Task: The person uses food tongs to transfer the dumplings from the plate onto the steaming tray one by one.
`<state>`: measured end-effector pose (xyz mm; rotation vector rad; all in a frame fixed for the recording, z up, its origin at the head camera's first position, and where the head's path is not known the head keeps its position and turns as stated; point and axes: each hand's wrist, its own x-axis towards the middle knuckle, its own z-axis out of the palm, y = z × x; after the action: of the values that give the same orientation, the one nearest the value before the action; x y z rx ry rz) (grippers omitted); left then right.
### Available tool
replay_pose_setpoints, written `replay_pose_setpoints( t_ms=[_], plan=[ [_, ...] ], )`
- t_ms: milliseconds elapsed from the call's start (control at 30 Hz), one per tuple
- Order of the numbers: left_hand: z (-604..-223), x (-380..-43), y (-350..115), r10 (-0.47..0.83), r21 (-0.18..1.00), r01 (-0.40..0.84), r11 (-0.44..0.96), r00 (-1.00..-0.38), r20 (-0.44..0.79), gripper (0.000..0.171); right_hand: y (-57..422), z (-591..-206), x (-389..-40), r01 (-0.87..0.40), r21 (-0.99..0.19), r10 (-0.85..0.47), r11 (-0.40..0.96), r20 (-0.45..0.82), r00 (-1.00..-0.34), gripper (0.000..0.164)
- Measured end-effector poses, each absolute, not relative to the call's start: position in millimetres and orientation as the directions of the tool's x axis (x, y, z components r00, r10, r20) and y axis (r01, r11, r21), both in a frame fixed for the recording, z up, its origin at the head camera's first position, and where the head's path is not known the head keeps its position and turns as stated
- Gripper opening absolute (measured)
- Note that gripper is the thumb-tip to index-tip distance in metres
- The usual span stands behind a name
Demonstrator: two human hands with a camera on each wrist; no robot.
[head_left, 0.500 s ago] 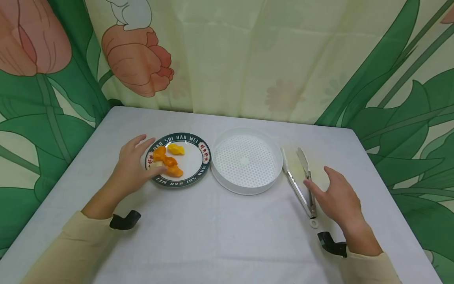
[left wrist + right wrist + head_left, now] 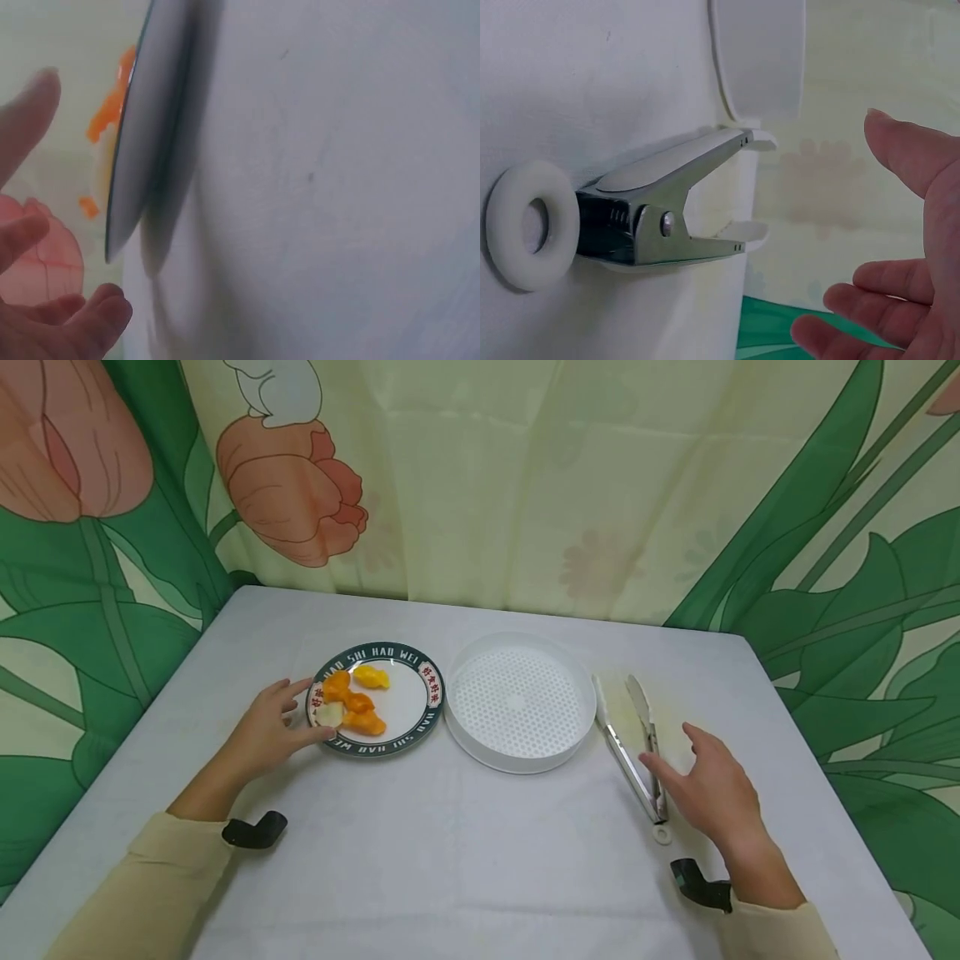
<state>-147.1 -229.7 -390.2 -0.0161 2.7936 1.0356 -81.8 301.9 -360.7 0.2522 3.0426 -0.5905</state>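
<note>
My left hand [image 2: 262,731] is at the left edge of a round plate [image 2: 405,702] with a dark green lettered rim, thumb and fingers spread on either side of it. In the left wrist view, the fingertips [image 2: 109,319] are just off the plate's edge. On the plate lie several orange pieces [image 2: 363,722], a yellow piece [image 2: 371,677] and a pale piece [image 2: 330,714]. My right hand [image 2: 716,789] hovers beside metal tongs [image 2: 630,768], thumb apart from the fingers and nothing held. The tongs lie with arms spread, their white ring [image 2: 559,247] towards me.
Between the plate and the tongs sits a round white tray [image 2: 517,760] with a perforated base and raised wall, close against the plate. A white cloth [image 2: 480,860] covers the table. Behind hangs a flower-printed curtain [image 2: 480,510].
My left hand has drawn slightly left and down, and its fingers no longer reach over the food. The pale piece now shows on the plate. My right hand has shifted slightly down.
</note>
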Motion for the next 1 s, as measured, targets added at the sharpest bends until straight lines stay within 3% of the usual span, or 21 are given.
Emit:
replay_pose_setpoints(
  t_ms=[267,1000],
  plan=[
    [-403,-147,-231,0.007,0.696,-0.179,0.696,-0.967,-0.256,0.099,301,-369,-81,0.199,-0.368,0.169,0.908,-0.113,-0.979,0.099],
    [-413,-150,-234,0.016,0.697,-0.216,0.684,-0.951,-0.31,0.094,298,-379,-79,0.218,-0.362,0.169,0.906,-0.164,-0.972,0.1]
  ],
)
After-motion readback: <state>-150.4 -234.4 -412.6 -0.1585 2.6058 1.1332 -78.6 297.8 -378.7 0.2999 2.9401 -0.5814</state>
